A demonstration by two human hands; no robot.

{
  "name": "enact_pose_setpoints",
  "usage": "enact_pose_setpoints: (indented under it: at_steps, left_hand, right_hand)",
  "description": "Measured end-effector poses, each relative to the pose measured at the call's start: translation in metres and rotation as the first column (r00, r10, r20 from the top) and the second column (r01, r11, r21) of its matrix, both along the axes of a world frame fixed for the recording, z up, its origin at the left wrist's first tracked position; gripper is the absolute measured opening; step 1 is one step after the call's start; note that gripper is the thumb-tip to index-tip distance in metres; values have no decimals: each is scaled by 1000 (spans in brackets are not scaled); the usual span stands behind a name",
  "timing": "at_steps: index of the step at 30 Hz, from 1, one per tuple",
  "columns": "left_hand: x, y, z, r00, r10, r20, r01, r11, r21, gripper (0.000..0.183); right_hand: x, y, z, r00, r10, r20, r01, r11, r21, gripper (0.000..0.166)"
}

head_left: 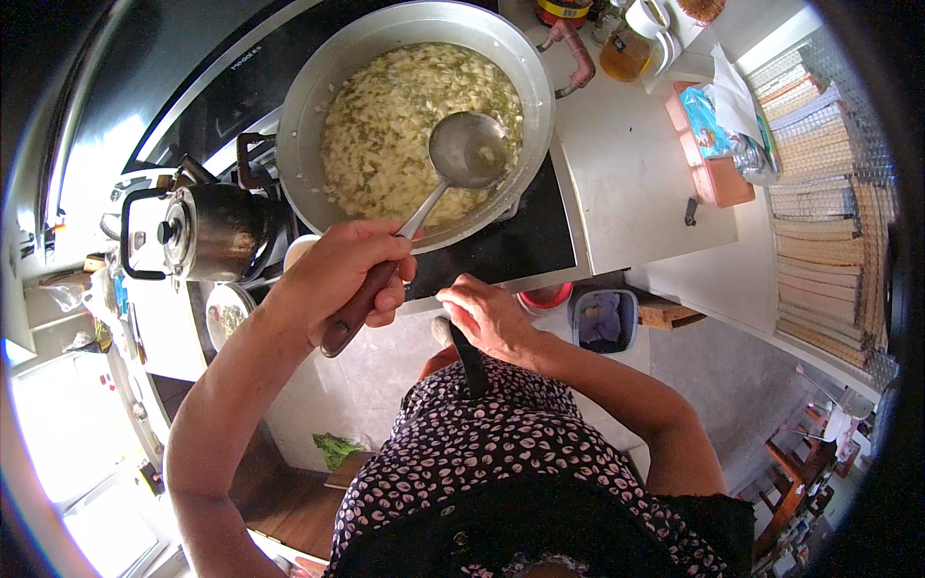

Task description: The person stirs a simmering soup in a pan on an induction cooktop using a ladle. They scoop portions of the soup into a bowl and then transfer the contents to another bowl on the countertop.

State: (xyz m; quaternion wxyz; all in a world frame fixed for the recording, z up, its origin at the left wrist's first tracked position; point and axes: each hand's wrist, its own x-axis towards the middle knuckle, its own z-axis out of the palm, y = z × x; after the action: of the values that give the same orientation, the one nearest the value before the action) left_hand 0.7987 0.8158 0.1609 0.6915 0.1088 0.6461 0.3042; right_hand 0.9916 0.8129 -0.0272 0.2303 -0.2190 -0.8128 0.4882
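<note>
My left hand (361,271) is closed around the brown handle of a metal ladle (468,152). The ladle's bowl is over the right part of a large metal pot (303,144), against or just above a pale, chunky soup (390,123) with green bits. That pot stands on a black glass cooktop (535,238). In front of the cooktop, near my waist, my right hand (480,314) has its fingers curled by a dark strap (470,361); whether it grips the strap is unclear.
A metal kettle (217,231) stands left of the pot. A plate of chopped food (230,314) lies below it. On the right counter are a pink tray (730,188) and a glass jar (625,54). A lined bin (605,321) and green leaves (340,449) are on the floor.
</note>
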Motion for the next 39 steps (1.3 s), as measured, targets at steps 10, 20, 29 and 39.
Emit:
enact_pose_setpoints:
  at_steps: [10,20,29,39]
  left_hand:
    - [2,7,-6,999,-23,32,21,999,41,18]
    - [8,18,-12,998,20,54,-22,999,33,34]
    - [1,17,-20,978,83,191,-107,988,115,26]
    - [-5,29,-22,981,136,141,-155,979,131,25]
  right_hand:
    - [16,-5,3,999,-37,-12,36,999,-22,19]
    - [23,-14,3,999,-44,12,45,998,-38,20]
    - [28,-12,0,999,-42,11,42,999,-30,20]
    - [35,-12,-6,998,-43,49,45,998,-40,21]
